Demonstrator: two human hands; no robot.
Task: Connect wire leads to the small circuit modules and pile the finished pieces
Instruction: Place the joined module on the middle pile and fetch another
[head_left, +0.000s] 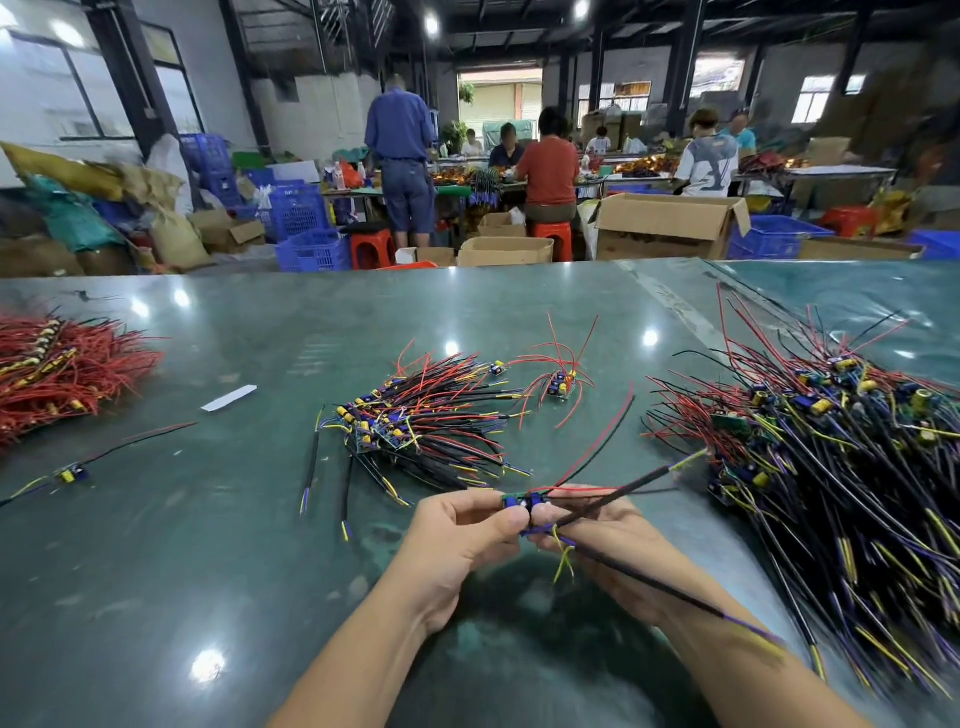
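A: Table (311, 519) finish?
B: Glossy green sheet, smooth, lamp glare on it; dull scuffed patches near edge.
A: Wire pile (857, 467)?
B: Plastic-insulated leads, red/black, slight sheen.
A: Strip (229, 398)?
B: White paper, matt.
A: Boxes (670, 223), crates (311, 249)?
B: Matt brown cardboard; blue plastic lattice.

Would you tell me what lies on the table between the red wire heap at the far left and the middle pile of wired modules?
In the head view, only a white paper strip lies between the red wire heap and the middle pile; otherwise bare green table.
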